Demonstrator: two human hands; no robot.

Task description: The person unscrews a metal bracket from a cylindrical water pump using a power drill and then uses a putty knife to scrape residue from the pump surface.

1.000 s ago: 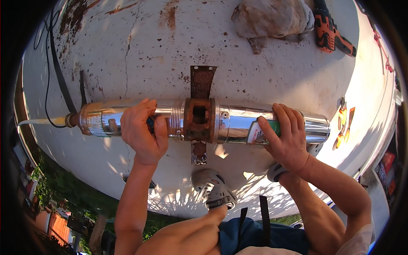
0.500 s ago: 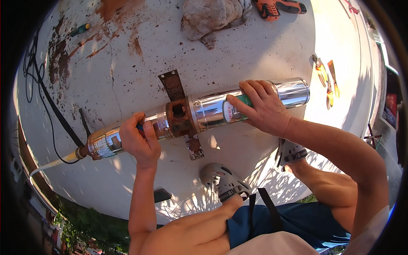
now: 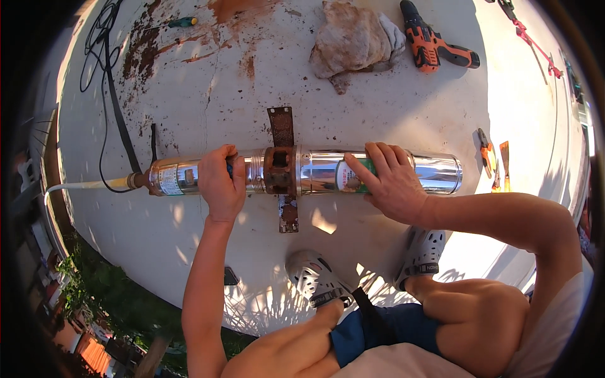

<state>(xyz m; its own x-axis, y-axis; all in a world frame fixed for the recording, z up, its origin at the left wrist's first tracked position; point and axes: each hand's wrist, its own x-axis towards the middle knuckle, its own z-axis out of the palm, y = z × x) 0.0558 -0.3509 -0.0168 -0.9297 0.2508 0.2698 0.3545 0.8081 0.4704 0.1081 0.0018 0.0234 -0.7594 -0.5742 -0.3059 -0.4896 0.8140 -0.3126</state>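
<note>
A long shiny steel submersible pump (image 3: 318, 173) lies crosswise before me, with a rusty slotted collar (image 3: 280, 171) around its middle. My left hand (image 3: 222, 186) is closed at the pump's left section, its thumb and fingers pinched around a small blue thing (image 3: 230, 169) that is mostly hidden. Over the right section, my right hand (image 3: 394, 179) grips the tube from above, thumb beside a green and white label (image 3: 348, 178). A perforated rusty metal strip (image 3: 281, 126) passes beneath the collar and sticks out on both sides.
A pale hose (image 3: 88, 184) and dark cable (image 3: 120, 120) run from the pump's left end. Beyond lie a dirty cloth (image 3: 353, 41), an orange and black cordless drill (image 3: 428, 47) and a screwdriver (image 3: 183, 22). Orange-handled pliers (image 3: 487, 157) rest at right; a phone (image 3: 231, 276) lies nearer me.
The view has turned, so the pump appears level instead of slanted and more of the drill shows. Both hands keep about the same places on the pump.
</note>
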